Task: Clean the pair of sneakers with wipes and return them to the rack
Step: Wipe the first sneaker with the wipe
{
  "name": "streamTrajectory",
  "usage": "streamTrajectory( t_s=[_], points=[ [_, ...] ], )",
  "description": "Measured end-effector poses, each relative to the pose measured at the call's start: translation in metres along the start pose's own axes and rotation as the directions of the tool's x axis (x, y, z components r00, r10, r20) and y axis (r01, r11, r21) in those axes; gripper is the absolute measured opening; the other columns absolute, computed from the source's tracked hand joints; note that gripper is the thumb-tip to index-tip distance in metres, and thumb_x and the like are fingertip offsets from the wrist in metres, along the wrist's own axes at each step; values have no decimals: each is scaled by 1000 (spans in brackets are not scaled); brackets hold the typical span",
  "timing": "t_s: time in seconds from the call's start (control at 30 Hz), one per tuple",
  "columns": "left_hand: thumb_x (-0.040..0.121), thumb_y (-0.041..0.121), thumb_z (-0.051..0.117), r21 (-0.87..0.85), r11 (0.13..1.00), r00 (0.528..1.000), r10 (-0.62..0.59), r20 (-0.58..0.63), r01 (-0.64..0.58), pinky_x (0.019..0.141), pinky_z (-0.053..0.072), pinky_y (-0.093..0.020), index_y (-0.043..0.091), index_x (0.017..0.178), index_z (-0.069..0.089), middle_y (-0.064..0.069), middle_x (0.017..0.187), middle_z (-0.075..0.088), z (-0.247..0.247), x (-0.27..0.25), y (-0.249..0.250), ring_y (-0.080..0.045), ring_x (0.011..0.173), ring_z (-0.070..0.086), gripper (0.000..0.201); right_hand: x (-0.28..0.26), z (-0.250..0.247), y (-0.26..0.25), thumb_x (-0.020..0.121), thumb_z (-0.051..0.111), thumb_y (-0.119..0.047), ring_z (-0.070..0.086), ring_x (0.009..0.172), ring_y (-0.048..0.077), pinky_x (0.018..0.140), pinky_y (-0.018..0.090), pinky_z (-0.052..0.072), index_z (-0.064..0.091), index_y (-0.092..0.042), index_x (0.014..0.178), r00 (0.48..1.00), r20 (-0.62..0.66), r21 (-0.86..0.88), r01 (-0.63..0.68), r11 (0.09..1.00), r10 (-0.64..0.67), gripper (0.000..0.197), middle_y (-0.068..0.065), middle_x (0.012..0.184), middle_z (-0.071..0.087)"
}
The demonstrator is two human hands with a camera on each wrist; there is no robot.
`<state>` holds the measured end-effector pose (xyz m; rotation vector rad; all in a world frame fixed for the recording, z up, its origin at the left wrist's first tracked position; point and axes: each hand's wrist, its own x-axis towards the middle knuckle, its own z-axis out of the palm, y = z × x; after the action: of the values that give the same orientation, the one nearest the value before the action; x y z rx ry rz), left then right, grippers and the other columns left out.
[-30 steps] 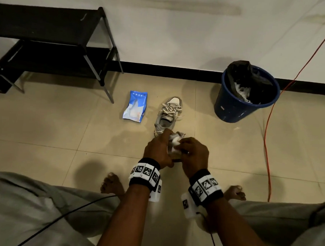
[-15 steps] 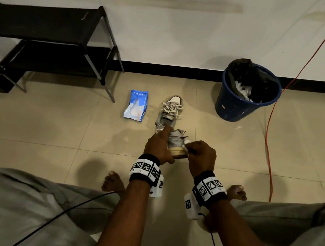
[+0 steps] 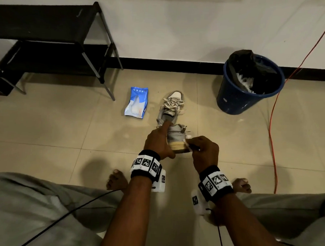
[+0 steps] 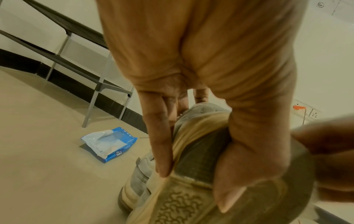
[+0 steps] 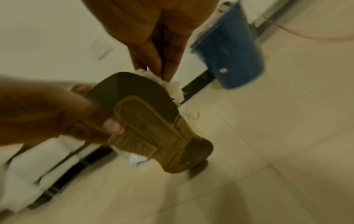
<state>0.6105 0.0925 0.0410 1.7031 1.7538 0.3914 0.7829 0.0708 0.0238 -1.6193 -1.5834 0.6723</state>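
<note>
My left hand (image 3: 159,141) grips a grey sneaker (image 3: 176,139) by its heel end, thumb on the tan sole (image 4: 193,201), held above the floor. My right hand (image 3: 203,150) pinches a crumpled white wipe (image 5: 172,86) against the sneaker's right edge by the sole (image 5: 153,121). The second grey sneaker (image 3: 171,108) with loose white laces lies on the tiles just beyond, toe toward the wall. A blue pack of wipes (image 3: 136,102), torn open (image 4: 109,144), lies to its left. The black shoe rack (image 3: 49,39) stands at the far left against the wall.
A blue bin (image 3: 248,84) lined with a black bag and holding used white wipes stands at the right by the wall. An orange cable (image 3: 272,128) runs down the floor to its right. My bare feet (image 3: 117,180) and grey-trousered knees frame the near floor.
The right hand has slid with the wipe from the top of the held sneaker to its right side near the sole. The left hand keeps its hold, the sneaker turned slightly.
</note>
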Motion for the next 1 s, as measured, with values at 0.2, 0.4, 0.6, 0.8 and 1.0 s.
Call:
streamTrajectory(
  t_s=[0.2,0.4,0.6,0.8,1.0],
  points=[
    [36,26,91,-21,1000,1000,-15,1,15,79,56,-39,34,135,38,-3,111,67,4,3,0,-30,98,63,112,2,2,-4,73,72,6,68,78,26,67,17,47,77,-7,86,995,-89,92,-27,995,35,19,6,84,71],
    [38,25,91,-65,998,999,-11,-31,9,83,56,-38,36,133,44,-2,113,67,4,10,6,-28,100,64,107,-8,3,-10,65,66,16,65,87,24,74,16,44,78,-13,82,979,-75,-150,177,973,-189,36,5,93,69],
    [36,27,88,-101,995,1000,-8,-24,5,82,57,-39,41,130,45,0,110,68,3,13,6,-26,99,65,105,-16,6,-13,73,59,1,64,87,25,72,21,45,78,-14,82,958,-54,-214,264,941,-281,25,7,94,69],
    [39,7,88,-225,974,999,28,-36,-36,78,59,-37,31,133,38,-1,115,66,9,12,0,-23,100,64,109,-20,5,-19,70,71,8,64,92,21,77,21,47,77,-13,87,967,-71,-149,231,961,-243,28,4,99,68],
    [43,21,94,-314,947,997,-60,55,74,95,52,-35,17,131,35,-4,131,52,46,6,-12,-21,119,54,106,-27,10,6,73,76,-8,65,88,21,76,36,55,77,-11,84,998,-43,-132,49,990,-55,12,2,98,69]
  ],
)
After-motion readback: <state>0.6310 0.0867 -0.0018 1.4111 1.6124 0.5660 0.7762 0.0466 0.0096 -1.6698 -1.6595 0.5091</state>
